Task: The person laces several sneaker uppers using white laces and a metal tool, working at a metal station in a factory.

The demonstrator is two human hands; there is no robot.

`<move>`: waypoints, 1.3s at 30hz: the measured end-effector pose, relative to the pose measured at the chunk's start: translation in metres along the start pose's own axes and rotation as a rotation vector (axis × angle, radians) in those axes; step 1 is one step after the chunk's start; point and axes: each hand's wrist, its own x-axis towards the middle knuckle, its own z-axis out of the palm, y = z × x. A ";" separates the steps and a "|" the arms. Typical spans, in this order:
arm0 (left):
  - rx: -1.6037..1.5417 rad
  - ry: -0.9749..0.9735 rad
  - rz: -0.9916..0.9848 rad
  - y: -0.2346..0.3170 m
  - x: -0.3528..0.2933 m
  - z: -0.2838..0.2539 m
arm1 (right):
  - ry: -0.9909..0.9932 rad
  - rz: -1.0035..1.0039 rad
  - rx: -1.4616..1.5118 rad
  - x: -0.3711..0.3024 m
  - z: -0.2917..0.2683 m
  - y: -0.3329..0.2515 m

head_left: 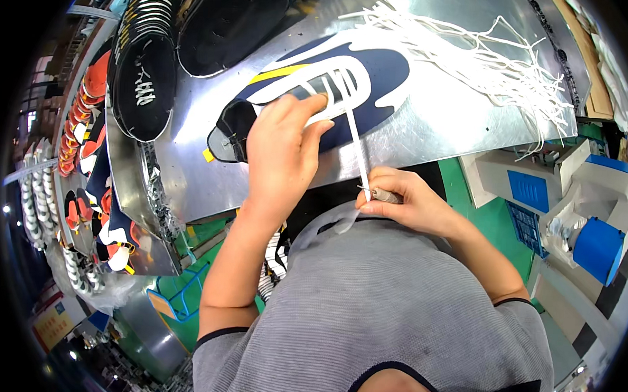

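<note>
A flat shoe upper (pixel 390 71) in navy, white and yellow lies on the metal table, its black collar lining (pixel 235 124) toward the left. A white shoelace (pixel 356 143) passes through the upper's lace loops and runs taut down to my right hand (pixel 414 203). That hand pinches the lace's end, and also grips a small tool (pixel 386 196) with a brownish handle and a thin metal tip. My left hand (pixel 282 150) rests on the upper, thumb and forefinger closing on its white lacing edge. What lies under the left fingers is partly hidden.
A loose pile of white laces (pixel 484 70) covers the table's far right. Black shoes (pixel 143 83) stand at the far left. Left of the table, a rack holds orange and navy shoe parts (pixel 89 84). Grey and blue plastic bins (pixel 599 251) sit at the right.
</note>
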 end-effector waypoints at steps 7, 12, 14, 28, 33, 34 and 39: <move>0.060 -0.310 -0.167 -0.012 0.010 0.002 | 0.577 -0.365 -0.148 0.076 -0.035 -0.018; -0.105 -0.346 -0.197 -0.011 0.011 0.002 | 0.583 -0.398 -0.214 0.092 -0.039 -0.010; -0.113 -0.321 -0.213 -0.016 0.008 0.009 | 0.559 -0.427 -0.256 0.092 -0.040 -0.010; 0.218 -0.085 0.022 -0.014 0.002 0.025 | 0.507 -0.075 -0.078 0.029 -0.010 -0.005; 0.210 -0.067 0.019 -0.015 0.001 0.026 | 0.617 -0.363 0.072 0.019 0.001 -0.035; 0.206 -0.063 0.021 -0.016 0.001 0.026 | 0.611 -0.364 0.071 0.021 0.001 -0.034; 0.222 -0.060 0.040 -0.015 0.001 0.025 | 0.524 -0.126 -0.135 0.031 -0.007 -0.011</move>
